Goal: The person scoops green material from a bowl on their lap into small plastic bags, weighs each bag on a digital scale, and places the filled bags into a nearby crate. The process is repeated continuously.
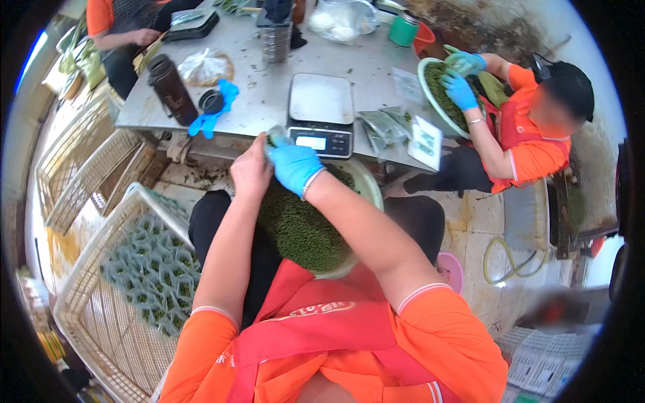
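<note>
My bare left hand (251,168) is closed on the edge of a small clear plastic bag (275,136), with some green inside it. Against the same bag, my right hand (297,166), in a blue glove, has its fingers bent and closed; its fingertips are partly hidden. Below both hands a pale green basin (368,185) rests on my lap, heaped with small green berries (302,232) that look like green peppercorns. Just beyond my right hand, at the table's near edge, stands a digital scale (321,101) with a bare white pan and a lit display.
Left of me, a cream plastic crate (87,289) holds many filled bags (154,269). On the metal table (255,87) are a dark thermos (171,91), a blue glove (225,97) and flat filled bags (386,127). A co-worker (510,127) at right handles another basin; another person (124,33) sits far left.
</note>
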A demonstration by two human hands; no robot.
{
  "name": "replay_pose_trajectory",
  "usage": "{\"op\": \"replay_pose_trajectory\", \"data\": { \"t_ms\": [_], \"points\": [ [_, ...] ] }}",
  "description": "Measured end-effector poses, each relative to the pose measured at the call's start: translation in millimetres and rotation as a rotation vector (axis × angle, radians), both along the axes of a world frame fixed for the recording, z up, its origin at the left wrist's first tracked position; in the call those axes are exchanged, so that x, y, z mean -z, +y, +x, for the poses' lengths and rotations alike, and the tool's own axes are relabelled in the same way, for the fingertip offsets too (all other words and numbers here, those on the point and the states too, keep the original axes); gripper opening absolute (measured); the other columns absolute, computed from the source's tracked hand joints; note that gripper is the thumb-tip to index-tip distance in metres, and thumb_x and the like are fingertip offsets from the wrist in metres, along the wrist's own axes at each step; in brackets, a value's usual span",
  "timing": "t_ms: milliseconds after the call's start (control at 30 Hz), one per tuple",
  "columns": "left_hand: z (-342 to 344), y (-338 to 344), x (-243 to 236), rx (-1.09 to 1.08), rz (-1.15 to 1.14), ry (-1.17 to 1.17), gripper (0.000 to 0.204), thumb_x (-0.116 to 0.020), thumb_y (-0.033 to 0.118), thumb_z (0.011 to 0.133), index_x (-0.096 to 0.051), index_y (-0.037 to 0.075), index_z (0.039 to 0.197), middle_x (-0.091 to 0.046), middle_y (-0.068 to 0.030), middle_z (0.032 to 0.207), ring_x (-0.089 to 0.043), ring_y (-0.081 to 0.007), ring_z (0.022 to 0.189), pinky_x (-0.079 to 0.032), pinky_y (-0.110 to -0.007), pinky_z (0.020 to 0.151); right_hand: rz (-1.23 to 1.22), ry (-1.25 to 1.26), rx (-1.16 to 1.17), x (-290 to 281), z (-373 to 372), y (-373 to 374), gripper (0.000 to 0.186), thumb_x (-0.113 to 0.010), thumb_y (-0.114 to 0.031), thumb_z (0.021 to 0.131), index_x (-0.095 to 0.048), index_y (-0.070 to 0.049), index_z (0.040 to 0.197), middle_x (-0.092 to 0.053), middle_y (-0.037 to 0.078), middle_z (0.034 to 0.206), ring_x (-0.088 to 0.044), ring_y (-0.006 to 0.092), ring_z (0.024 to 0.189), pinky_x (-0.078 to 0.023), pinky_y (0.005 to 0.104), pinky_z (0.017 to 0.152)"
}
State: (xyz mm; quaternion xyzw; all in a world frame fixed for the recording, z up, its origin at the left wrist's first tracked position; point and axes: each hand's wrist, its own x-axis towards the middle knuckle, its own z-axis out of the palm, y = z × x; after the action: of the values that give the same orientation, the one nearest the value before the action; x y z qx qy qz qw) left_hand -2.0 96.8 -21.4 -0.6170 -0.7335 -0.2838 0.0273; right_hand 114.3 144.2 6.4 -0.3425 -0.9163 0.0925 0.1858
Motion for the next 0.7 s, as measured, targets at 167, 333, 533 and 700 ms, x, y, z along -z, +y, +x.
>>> {"op": "replay_pose_trajectory", "data": {
  "t_ms": [167, 333, 533, 700],
  "points": [
    [4.4, 1.5, -13.3, -0.153, -0.202, -0.232, 0.059, -0.064, 0.040, 0.074, -0.043, 0.017, 0.123, -0.064, -0.0150, 0.082, -0.062, -0.0348, 0.075, -0.047, -0.043, 0.065, -0.488, 0.405, -0.224, -43.0, 45.0, -0.4, 0.028, -0.054, -0.010, 0.080, -0.060, -0.008, 0.107, -0.058, 0.013, 0.109, -0.062, 0.0231, 0.083, -0.050, 0.0331, 0.075],
    [-2.4, 1.4, -8.9, -0.224, -0.084, -0.564, 0.063, -0.067, 0.048, 0.071, -0.049, 0.012, 0.119, -0.064, -0.0152, 0.100, -0.061, -0.0317, 0.093, -0.046, -0.038, 0.080, -0.169, 0.747, 0.277, -67.3, 165.8, 50.1, 0.024, -0.056, -0.001, 0.079, -0.064, -0.004, 0.101, -0.059, 0.009, 0.109, -0.057, 0.0135, 0.095, -0.046, 0.0256, 0.081],
    [-9.0, -0.2, -0.6, -0.207, -0.007, -0.679, 0.063, -0.068, 0.050, 0.070, -0.051, 0.012, 0.118, -0.063, -0.0139, 0.105, -0.060, -0.0287, 0.097, -0.045, -0.037, 0.084, -0.098, 0.265, 0.571, -13.9, 244.5, 136.1, 0.027, -0.052, -0.013, 0.078, -0.062, -0.006, 0.102, -0.056, 0.023, 0.110, -0.054, 0.0342, 0.103, -0.041, 0.0372, 0.090],
    [-14.8, -6.2, 11.6, -0.149, 0.002, -0.782, 0.059, -0.064, 0.052, 0.073, -0.054, 0.010, 0.114, -0.062, -0.0209, 0.101, -0.059, -0.0319, 0.097, -0.045, -0.038, 0.082, 0.173, 0.483, 0.457, -44.6, 190.1, 113.8, 0.029, -0.046, -0.009, 0.083, -0.056, 0.003, 0.107, -0.055, 0.021, 0.112, -0.052, 0.0341, 0.104, -0.039, 0.0383, 0.092]
  ]
}}
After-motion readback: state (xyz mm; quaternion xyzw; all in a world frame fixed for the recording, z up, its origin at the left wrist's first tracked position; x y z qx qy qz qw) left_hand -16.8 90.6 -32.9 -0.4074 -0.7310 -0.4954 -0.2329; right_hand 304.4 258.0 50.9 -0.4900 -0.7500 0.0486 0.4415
